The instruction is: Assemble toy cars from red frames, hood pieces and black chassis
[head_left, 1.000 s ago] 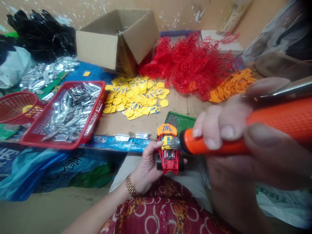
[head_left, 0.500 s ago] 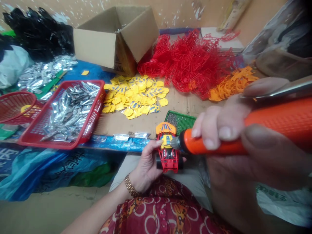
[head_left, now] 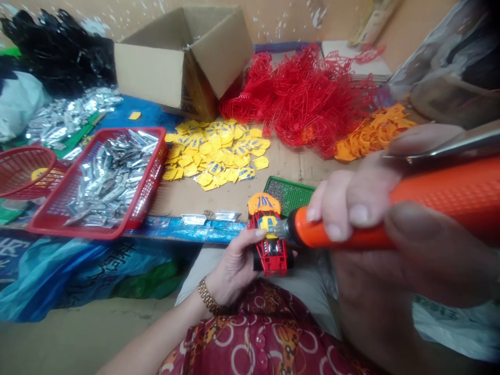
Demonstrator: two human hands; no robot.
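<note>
A toy car (head_left: 272,259) with a red frame, an orange front and a yellow panel is gripped in my left hand (head_left: 238,260), over my lap. My left thumb lies beside the yellow panel (head_left: 267,224). Wrapped around an orange electric screwdriver (head_left: 351,221), my right hand (head_left: 425,229) looms large and close to the camera. The screwdriver's metal tip points left and meets the car at the yellow panel; the exact contact point is too small to make out. Just behind the car sits a green tray (head_left: 292,197) holding small metal screws.
A red basket (head_left: 162,156) of silvery parts stands left, near a round red basket (head_left: 27,195). Yellow panels (head_left: 219,151) lie mid-table. Behind are a cardboard box (head_left: 150,70), tangled red frames (head_left: 300,99) and orange parts (head_left: 375,133). Two silvery pieces (head_left: 194,219) rest at the blue table edge.
My left thumb has slid slightly right, further onto the yellow panel. The car has tilted a little under the screwdriver tip. Both hands keep their hold.
</note>
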